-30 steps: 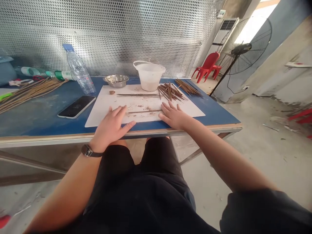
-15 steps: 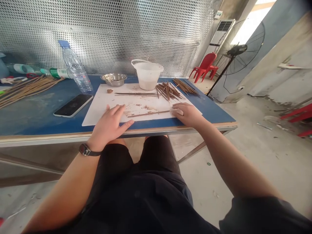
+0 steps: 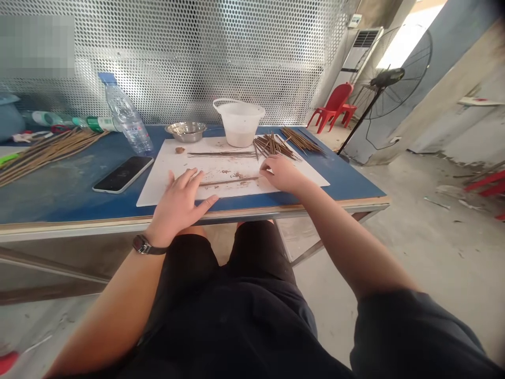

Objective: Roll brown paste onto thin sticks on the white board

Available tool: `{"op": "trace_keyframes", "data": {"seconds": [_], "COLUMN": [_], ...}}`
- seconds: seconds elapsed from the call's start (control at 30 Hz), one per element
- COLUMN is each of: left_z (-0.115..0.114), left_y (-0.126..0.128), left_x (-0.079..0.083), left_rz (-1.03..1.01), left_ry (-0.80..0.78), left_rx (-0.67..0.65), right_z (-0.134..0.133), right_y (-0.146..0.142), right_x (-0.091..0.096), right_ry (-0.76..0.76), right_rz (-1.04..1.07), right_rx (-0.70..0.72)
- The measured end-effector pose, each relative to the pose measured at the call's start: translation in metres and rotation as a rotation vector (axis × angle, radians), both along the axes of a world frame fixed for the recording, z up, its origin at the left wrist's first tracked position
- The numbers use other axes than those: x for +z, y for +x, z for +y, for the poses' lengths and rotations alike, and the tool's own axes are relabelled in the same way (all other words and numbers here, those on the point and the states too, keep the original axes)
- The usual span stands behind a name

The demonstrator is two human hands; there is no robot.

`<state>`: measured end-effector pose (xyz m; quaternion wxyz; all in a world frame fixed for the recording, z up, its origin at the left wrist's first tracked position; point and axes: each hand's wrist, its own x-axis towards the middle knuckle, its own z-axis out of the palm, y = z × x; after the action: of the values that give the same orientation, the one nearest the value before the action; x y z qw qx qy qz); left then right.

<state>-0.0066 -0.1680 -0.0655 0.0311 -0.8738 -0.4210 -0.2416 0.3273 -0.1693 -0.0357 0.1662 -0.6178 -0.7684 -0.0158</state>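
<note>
"Where did the stick lie on your feed?"

"I had a thin brown stick (image 3: 229, 181) lying flat across a white plastic board (image 3: 165, 176), between the person's two hands. The right hand (image 3: 282, 173) was at its right end, with the fingertips (image 3: 263, 172) curled down at or just beside the tip. The left hand (image 3: 179, 202) was just beside its left end."

"Were the hands gripping it?"

"The left hand was open, palm down, with its fingers spread on the board. The right hand was partly curled, but I could not tell whether it pinched the stick or only met it."

"What lay around them?"

"Just beyond the right hand I saw a loose heap of brown sticks (image 3: 274, 148). A narrow row of brown sticks (image 3: 221, 154) lay farther up the board, and a white plastic bucket with a thin handle (image 3: 239, 123) stood behind it, beside a round steel bowl (image 3: 186, 131). All of this sat on a blue surface (image 3: 67, 202), with a black smartphone (image 3: 123, 175) left of the board."

"Could you read any labels?"

"No. A clear plastic water bottle with a blue cap (image 3: 126, 113) stood at the back, but its label was too small for me to read. The dial of a dark wristwatch (image 3: 145, 245) on the left wrist was also unreadable."
</note>
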Motion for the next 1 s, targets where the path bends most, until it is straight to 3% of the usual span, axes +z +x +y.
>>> {"op": "trace_keyframes", "data": {"seconds": [0.17,0.23,0.33,0.43,0.53,0.83,0.9,1.0], "left_z": [0.001,0.002,0.003,0.002,0.000,0.000,0.001,0.001], "left_y": [0.000,0.000,0.000,0.000,0.002,0.003,0.002,0.002], "left_x": [-0.002,-0.002,-0.001,0.000,0.001,0.003,0.002,0.001], "left_rz": [0.012,0.027,0.052,0.053,0.050,0.109,0.113,0.098], "left_ry": [0.008,0.009,0.005,0.007,0.006,-0.014,-0.014,-0.009], "left_rx": [-0.002,-0.002,-0.001,0.006,0.013,0.009,0.007,0.003], "right_z": [0.004,-0.006,-0.032,-0.059,-0.068,0.000,0.000,-0.020], "right_y": [-0.051,-0.073,-0.090,-0.089,-0.082,-0.078,-0.076,-0.069], "right_x": [0.002,-0.007,-0.022,-0.028,-0.025,-0.005,-0.006,-0.011], "right_ry": [0.014,-0.055,-0.164,-0.158,-0.164,-0.319,-0.316,-0.285], "right_rz": [0.035,0.007,0.013,0.016,0.009,-0.016,-0.007,0.011], "right_rx": [0.118,0.231,0.233,0.238,0.231,0.103,0.108,0.154]}}
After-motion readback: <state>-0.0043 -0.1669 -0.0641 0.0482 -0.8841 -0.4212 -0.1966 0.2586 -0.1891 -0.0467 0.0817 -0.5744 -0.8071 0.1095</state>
